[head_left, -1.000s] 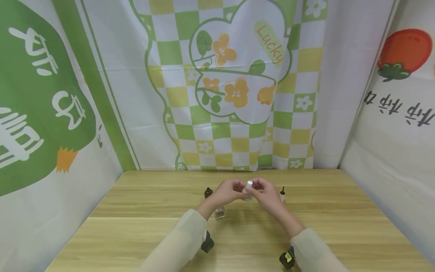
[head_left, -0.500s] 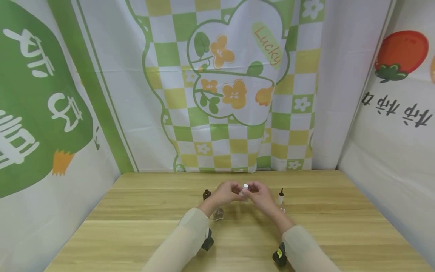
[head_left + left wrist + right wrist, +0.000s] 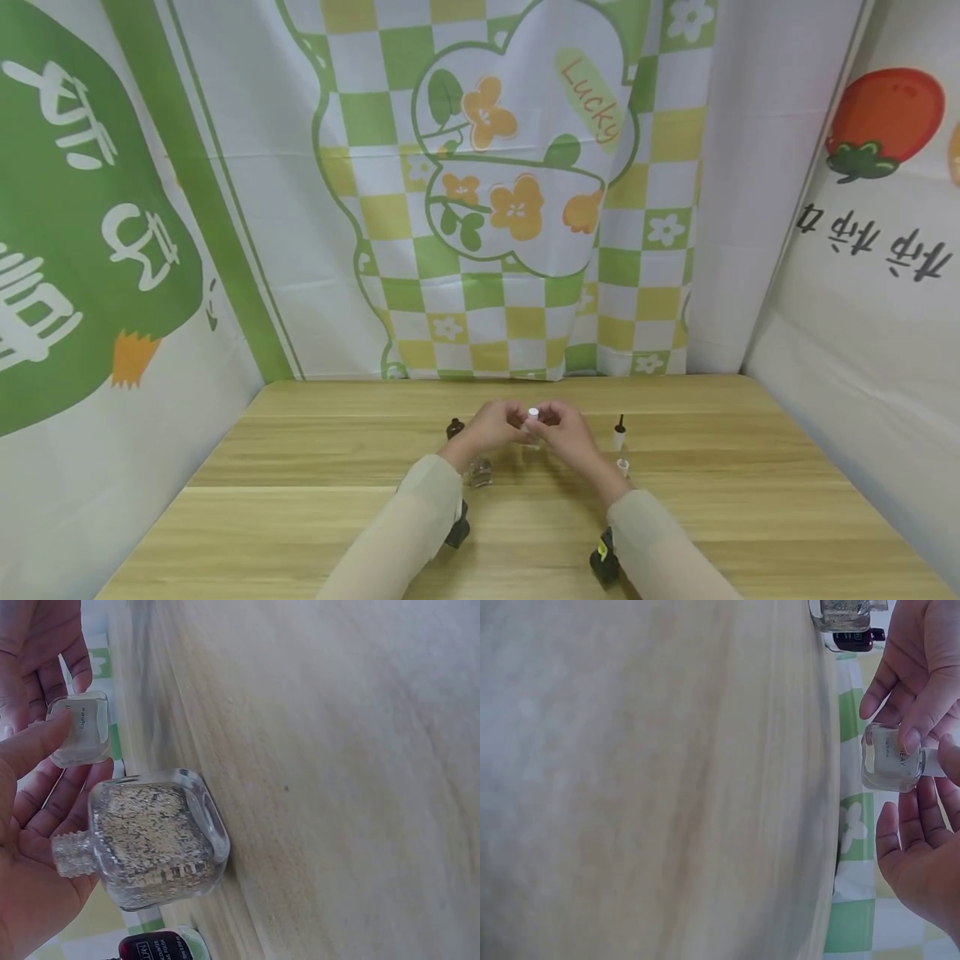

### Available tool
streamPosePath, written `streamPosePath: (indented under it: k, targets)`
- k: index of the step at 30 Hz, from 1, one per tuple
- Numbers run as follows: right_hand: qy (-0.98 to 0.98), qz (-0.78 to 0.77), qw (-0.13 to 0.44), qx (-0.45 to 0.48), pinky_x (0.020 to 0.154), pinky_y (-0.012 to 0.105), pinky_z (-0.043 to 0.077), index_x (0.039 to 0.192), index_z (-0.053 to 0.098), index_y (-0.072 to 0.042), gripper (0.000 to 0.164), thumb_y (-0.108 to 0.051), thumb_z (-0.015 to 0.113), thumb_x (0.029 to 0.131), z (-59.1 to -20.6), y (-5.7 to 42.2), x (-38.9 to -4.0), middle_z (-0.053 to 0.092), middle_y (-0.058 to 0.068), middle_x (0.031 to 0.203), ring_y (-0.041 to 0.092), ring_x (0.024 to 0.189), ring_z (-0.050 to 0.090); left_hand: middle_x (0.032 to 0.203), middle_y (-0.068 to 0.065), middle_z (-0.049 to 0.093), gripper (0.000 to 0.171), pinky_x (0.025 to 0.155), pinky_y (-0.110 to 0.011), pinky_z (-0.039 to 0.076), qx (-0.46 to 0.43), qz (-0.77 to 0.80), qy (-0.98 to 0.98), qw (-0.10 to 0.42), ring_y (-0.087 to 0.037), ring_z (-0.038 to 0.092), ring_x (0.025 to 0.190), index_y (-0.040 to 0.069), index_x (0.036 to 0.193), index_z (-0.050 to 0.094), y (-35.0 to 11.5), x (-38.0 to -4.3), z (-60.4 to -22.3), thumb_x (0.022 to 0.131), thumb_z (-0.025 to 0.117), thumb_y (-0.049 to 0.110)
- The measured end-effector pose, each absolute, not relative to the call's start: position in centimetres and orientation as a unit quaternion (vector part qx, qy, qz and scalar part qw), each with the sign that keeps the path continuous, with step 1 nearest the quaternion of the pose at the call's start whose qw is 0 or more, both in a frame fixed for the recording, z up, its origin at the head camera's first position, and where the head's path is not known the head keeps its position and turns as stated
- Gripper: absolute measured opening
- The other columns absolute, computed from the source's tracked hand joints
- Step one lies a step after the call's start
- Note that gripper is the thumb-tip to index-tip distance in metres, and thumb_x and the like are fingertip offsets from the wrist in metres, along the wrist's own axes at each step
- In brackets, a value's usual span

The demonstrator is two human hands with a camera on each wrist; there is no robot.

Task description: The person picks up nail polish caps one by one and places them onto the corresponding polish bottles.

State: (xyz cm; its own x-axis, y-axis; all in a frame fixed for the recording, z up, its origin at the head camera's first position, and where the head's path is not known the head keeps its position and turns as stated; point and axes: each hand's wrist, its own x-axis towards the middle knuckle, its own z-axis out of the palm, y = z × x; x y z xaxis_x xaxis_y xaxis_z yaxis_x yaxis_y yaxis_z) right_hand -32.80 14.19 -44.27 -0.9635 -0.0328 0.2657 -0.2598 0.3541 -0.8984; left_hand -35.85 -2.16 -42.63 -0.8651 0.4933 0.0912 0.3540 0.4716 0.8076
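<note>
A small clear nail polish bottle [image 3: 889, 759] with a white cap [image 3: 533, 413] is held between both hands over the far middle of the table. My left hand [image 3: 494, 426] grips the glass body, its thumb lying across the label in the left wrist view. With thumb and fingers my right hand [image 3: 562, 432] pinches the white cap; the cap still sits at the bottle's neck. Close to the left wrist stands a capless glitter nail polish bottle [image 3: 154, 840], its threaded neck bare. Behind it is a dark red nail polish bottle [image 3: 157, 945].
Beyond the right forearm, a white cap with a dark brush [image 3: 619, 435] stands brush upward. A second small white-topped item [image 3: 622, 467] is nearer, partly hidden by the wrist. Black wrist cameras [image 3: 458, 527] hang under the sleeves. A patterned curtain [image 3: 517, 317] borders the wooden table [image 3: 330, 500] behind.
Both hands have shifted slightly left together with the nail polish bottle. The white-topped item by the right wrist has come into view. Both hands keep their grip.
</note>
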Motion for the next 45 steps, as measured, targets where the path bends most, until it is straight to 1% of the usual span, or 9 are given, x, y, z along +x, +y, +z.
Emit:
streamPosePath:
  k: [4,10,13,21,26,31,38,45]
  targets:
    - [-0.821,0.555,0.096,0.095,0.075,0.035,0.052,0.096,0.066,0.001,0.011,-0.006,0.071,0.088,-44.4,14.0,-33.0,0.065,0.005,0.086,0.02,0.084,0.061,0.085,0.002,0.065,0.015,0.078,-0.033,0.051,0.242,0.444,0.859,0.079,-0.013,0.06,0.083,0.008,0.093,0.067,-2.3,-36.0,-42.9,0.083,0.078,0.012]
    - [-0.819,0.559,0.088,0.091,0.076,0.035,0.053,0.098,0.066,0.002,0.013,-0.006,0.07,0.089,-44.7,13.9,-33.3,0.066,0.006,0.089,0.021,0.086,0.062,0.085,0.0,0.066,0.014,0.078,-0.033,0.051,0.242,0.445,0.859,0.076,-0.014,0.06,0.082,0.005,0.093,0.067,-2.4,-36.2,-43.2,0.083,0.077,0.008]
    - [-0.821,0.558,0.085,0.086,0.076,0.035,0.053,0.098,0.065,0.002,0.013,-0.006,0.07,0.089,-44.8,13.8,-33.5,0.066,0.007,0.089,0.021,0.086,0.061,0.085,0.001,0.065,0.014,0.079,-0.033,0.051,0.24,0.441,0.861,0.077,-0.014,0.06,0.082,0.006,0.093,0.067,-2.5,-36.3,-43.4,0.083,0.077,0.009]
    - [-0.824,0.554,0.073,0.096,0.074,0.033,0.053,0.095,0.065,0.001,0.012,-0.006,0.071,0.088,-45.0,13.7,-33.6,0.065,0.006,0.088,0.019,0.084,0.061,0.085,0.002,0.065,0.014,0.079,-0.033,0.05,0.24,0.426,0.869,0.071,-0.014,0.059,0.083,0.007,0.089,0.067,-2.5,-36.5,-43.6,0.082,0.078,0.01]
    - [-0.829,0.546,0.071,0.097,0.074,0.034,0.052,0.093,0.065,0.0,0.011,-0.006,0.072,0.087,-45.0,13.7,-33.7,0.065,0.004,0.086,0.018,0.083,0.06,0.084,0.003,0.066,0.014,0.077,-0.033,0.05,0.234,0.415,0.877,0.072,-0.013,0.059,0.082,0.008,0.088,0.067,-2.6,-36.4,-43.8,0.081,0.079,0.011]
    - [-0.832,0.543,0.064,0.095,0.074,0.033,0.052,0.093,0.065,-0.001,0.011,-0.007,0.072,0.087,-45.0,13.7,-33.8,0.065,0.003,0.086,0.018,0.082,0.06,0.084,0.003,0.066,0.015,0.078,-0.034,0.05,0.225,0.414,0.878,0.079,-0.013,0.059,0.082,0.009,0.089,0.067,-2.6,-36.3,-43.8,0.081,0.079,0.012]
    - [-0.832,0.544,0.056,0.094,0.073,0.032,0.052,0.094,0.065,0.0,0.012,-0.005,0.072,0.087,-45.0,13.7,-34.0,0.065,0.004,0.087,0.018,0.083,0.061,0.087,0.001,0.066,0.015,0.079,-0.034,0.051,0.228,0.417,0.876,0.077,-0.015,0.06,0.084,0.007,0.088,0.066,-2.7,-36.3,-43.8,0.081,0.079,0.011]
    - [-0.828,0.551,0.044,0.095,0.067,0.029,0.051,0.095,0.065,0.002,0.013,-0.004,0.072,0.086,-45.0,13.7,-33.9,0.065,0.006,0.086,0.018,0.081,0.06,0.087,0.001,0.066,0.015,0.08,-0.035,0.051,0.228,0.425,0.873,0.078,-0.016,0.06,0.085,0.006,0.089,0.067,-2.7,-36.4,-44.0,0.081,0.079,0.008]
